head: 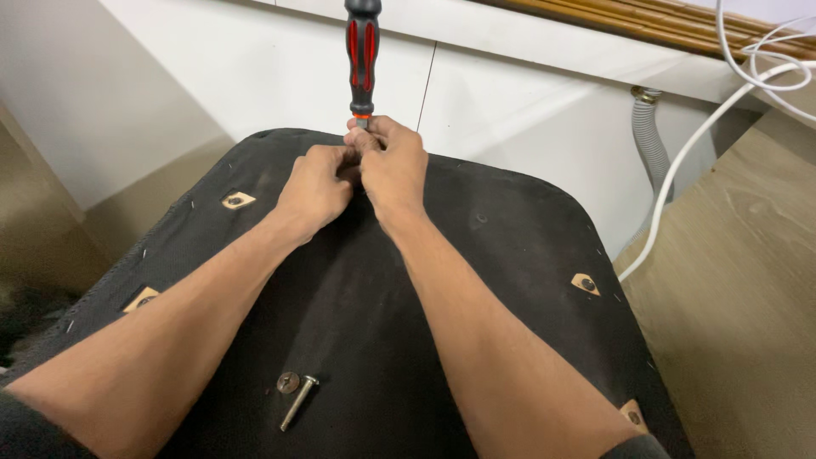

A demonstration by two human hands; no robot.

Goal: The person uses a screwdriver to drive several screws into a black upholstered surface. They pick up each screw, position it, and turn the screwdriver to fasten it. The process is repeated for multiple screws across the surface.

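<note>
A red and black screwdriver (363, 53) stands upright over the far edge of a black fabric-covered seat underside (510, 246). My right hand (393, 170) grips the metal shank just below the handle. Pressed against it, my left hand (316, 189) pinches something small at the tip, which the fingers hide. A loose silver bolt (298, 402) and a washer (288, 382) lie on the black fabric near me, between my forearms.
Diamond-shaped cutouts with screw holes (238, 201) (585, 284) mark the seat's corners. Behind it are a white panel wall (255, 68), a grey corrugated hose (650, 140) and white cables (680, 170). A wooden board (748, 280) lies at the right.
</note>
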